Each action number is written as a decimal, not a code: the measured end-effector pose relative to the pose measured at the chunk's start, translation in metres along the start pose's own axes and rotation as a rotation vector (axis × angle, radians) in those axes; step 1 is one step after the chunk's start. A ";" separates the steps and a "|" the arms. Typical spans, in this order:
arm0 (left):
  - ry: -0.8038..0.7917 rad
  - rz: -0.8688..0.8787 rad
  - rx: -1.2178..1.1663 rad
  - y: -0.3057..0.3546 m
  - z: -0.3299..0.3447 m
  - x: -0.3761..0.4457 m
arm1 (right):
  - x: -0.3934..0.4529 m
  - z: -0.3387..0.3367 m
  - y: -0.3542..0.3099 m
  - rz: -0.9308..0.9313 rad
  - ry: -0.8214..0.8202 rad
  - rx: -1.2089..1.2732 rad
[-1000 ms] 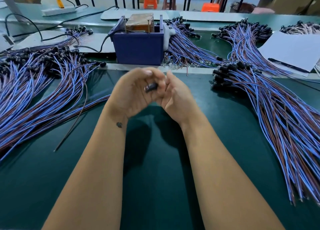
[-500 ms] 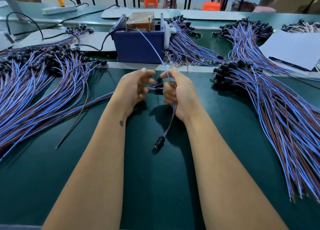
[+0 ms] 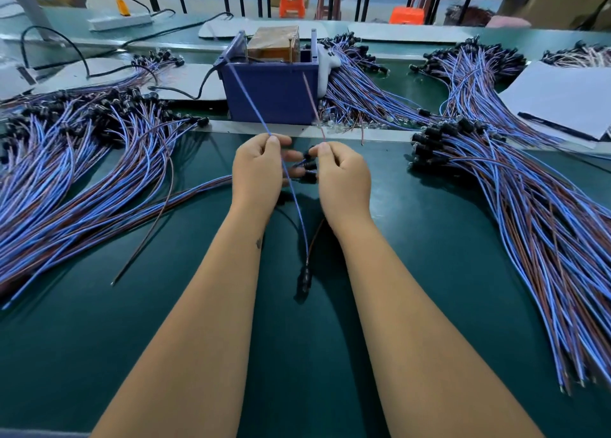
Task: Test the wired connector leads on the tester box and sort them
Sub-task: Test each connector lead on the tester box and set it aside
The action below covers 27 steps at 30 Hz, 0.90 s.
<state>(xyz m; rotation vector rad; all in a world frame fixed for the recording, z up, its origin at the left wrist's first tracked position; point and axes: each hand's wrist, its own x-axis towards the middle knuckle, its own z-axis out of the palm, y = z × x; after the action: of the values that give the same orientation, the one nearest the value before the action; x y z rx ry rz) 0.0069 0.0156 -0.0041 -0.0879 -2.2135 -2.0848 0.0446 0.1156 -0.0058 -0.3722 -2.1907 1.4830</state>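
At centre frame, the left hand [image 3: 256, 170] pinches the blue wire [image 3: 251, 107] and the right hand [image 3: 344, 176] pinches the brown wire [image 3: 309, 94] of one lead, its black connector [image 3: 303, 280] lying on the green surface [image 3: 429, 272] between the forearms. Both wire ends slant up toward the blue tester box [image 3: 271, 90] at upper centre. Judged step: presenting the ends for test; next, touch each to a contact, then sort. Lead piles lie at left [image 3: 82, 160] and right [image 3: 529, 189].

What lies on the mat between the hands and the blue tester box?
In the head view, a pale strip crosses between the hands and the tester box; the blue wire and brown wire span the gap.
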 end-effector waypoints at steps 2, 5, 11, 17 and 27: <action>0.069 -0.002 0.052 -0.004 -0.006 0.003 | 0.003 -0.004 0.001 0.008 0.031 0.018; 0.138 0.018 0.087 -0.009 -0.012 0.008 | 0.003 -0.005 0.002 -0.009 0.051 0.029; 0.183 -0.043 0.063 -0.003 -0.014 0.005 | 0.001 -0.003 -0.001 -0.008 0.120 0.159; 0.165 0.010 0.138 -0.001 -0.016 0.000 | 0.001 -0.003 -0.001 -0.033 0.113 0.108; 0.151 -0.026 0.140 -0.002 -0.016 0.001 | 0.006 -0.001 0.005 -0.047 0.042 0.007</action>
<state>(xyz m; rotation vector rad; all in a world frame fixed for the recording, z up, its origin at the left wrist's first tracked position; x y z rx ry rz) 0.0058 -0.0007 -0.0047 0.1056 -2.2713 -1.8738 0.0397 0.1207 -0.0085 -0.3440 -2.1468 1.4442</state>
